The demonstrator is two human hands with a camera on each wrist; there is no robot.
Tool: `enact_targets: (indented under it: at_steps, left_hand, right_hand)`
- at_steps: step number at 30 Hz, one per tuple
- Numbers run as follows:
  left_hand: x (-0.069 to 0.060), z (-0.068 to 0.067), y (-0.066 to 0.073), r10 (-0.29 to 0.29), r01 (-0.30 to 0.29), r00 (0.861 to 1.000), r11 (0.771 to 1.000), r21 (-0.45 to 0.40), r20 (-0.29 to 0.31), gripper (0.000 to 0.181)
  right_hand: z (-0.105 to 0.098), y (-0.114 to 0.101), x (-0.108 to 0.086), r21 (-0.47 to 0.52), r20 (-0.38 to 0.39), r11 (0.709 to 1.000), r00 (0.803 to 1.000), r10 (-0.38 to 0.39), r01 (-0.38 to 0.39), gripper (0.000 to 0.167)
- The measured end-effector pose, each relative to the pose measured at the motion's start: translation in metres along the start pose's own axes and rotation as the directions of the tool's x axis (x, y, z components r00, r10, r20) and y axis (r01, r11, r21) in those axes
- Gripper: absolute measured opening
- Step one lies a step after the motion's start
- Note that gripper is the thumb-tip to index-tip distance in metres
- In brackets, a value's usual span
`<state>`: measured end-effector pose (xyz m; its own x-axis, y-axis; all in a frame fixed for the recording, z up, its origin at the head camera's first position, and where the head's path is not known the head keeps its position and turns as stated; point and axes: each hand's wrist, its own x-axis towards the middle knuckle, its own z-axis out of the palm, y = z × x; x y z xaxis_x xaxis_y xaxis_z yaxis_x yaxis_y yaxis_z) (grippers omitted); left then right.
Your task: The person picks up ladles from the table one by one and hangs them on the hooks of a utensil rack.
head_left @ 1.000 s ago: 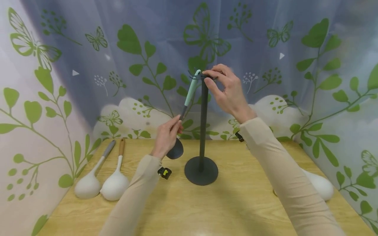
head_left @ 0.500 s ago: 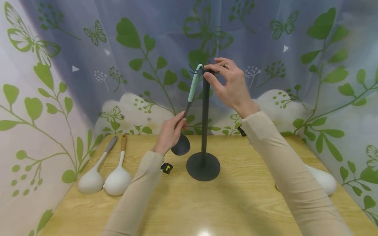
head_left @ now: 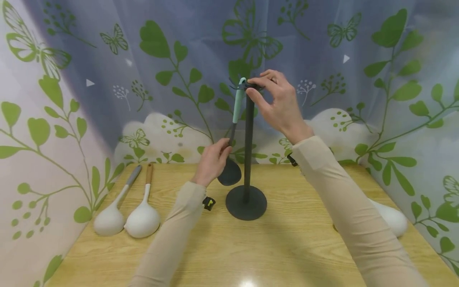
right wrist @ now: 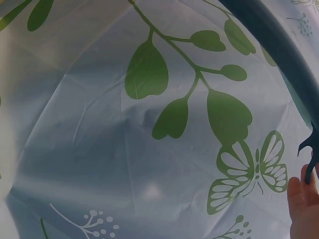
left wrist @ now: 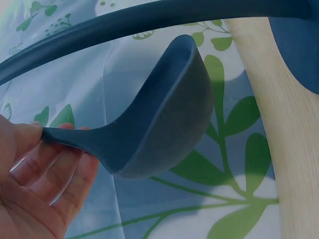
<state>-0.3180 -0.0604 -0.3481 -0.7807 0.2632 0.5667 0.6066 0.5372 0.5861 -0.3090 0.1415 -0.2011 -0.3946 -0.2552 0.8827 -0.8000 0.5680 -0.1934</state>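
Observation:
A soup ladle (head_left: 237, 107) with a mint-green handle and dark bowl hangs by its hooked end from the top of a black utensil stand (head_left: 248, 155). My left hand (head_left: 212, 161) pinches the ladle's dark shaft just above the bowl. In the left wrist view, thumb and fingers meet at the shaft, and the bowl (left wrist: 174, 119) is beside the stand's pole. My right hand (head_left: 277, 105) grips the ring of hooks at the pole's top between thumb and fingers. At the right wrist view's edge, fingertips touch a hook (right wrist: 310, 149).
Two white ladles lie at the table's left, one with a grey handle (head_left: 134, 175), one with a wooden handle (head_left: 149, 174). Another white utensil (head_left: 391, 218) lies at the right, partly behind the right sleeve. A patterned curtain (head_left: 193, 48) hangs behind the wooden table (head_left: 294, 247).
My left hand has swung the ladle's bowl rightward, closer to the pole, so the ladle hangs more upright. My right hand keeps its hold at the top. The head view has tilted slightly.

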Motion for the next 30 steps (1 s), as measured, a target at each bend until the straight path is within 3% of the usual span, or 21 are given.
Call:
enact_targets:
  at_steps: [12, 21, 30]
  left_hand:
    - [0.006, 0.011, 0.004, -0.019, 0.019, 1.0, 1.0, -0.016, -0.018, 0.023]
    - [0.009, 0.017, 0.007, -0.07, 0.069, 0.997, 0.997, -0.036, -0.019, 0.028]
    - [0.01, 0.02, 0.01, -0.084, 0.083, 0.996, 0.995, -0.055, -0.014, 0.026]
  right_hand:
    - [0.001, -0.001, -0.001, -0.011, -0.036, 1.0, 0.999, -0.007, 0.006, 0.028]
    - [0.001, -0.002, 0.0, -0.025, -0.035, 0.999, 0.999, -0.023, 0.022, 0.031]
    - [0.003, -0.002, 0.0, -0.06, -0.059, 0.994, 0.994, -0.095, 0.091, 0.034]
